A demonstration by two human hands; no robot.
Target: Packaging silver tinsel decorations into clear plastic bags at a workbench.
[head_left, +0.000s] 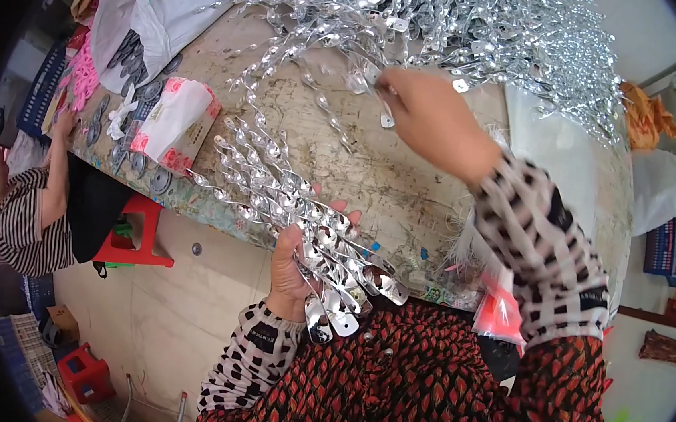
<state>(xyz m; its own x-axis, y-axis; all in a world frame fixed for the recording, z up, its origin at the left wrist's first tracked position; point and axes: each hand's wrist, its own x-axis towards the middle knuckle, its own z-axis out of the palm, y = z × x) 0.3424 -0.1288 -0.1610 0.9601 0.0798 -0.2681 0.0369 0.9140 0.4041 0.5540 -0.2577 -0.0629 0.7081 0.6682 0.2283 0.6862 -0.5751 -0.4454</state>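
Note:
My left hand [292,274] is closed around a fanned bundle of twisted silver strips [315,237] near the table's front edge. The strips are shiny spirals, and their flat, rounded end tabs point toward me. My right hand [434,123] reaches over the table to the near side of a large heap of similar silver strips [442,27]. Its thumb and fingers are pinched on a twisted silver strip, partly blurred. A loose spiral strip [323,101] lies on the tabletop left of that hand.
On the worn table [404,185] stand a tissue pack [177,124] and a white sack [132,36] spilling grey discs. At far left a co-worker [28,212] in a striped top reaches onto the table, beside a red stool [139,234]. Orange cloth [648,116] lies at right.

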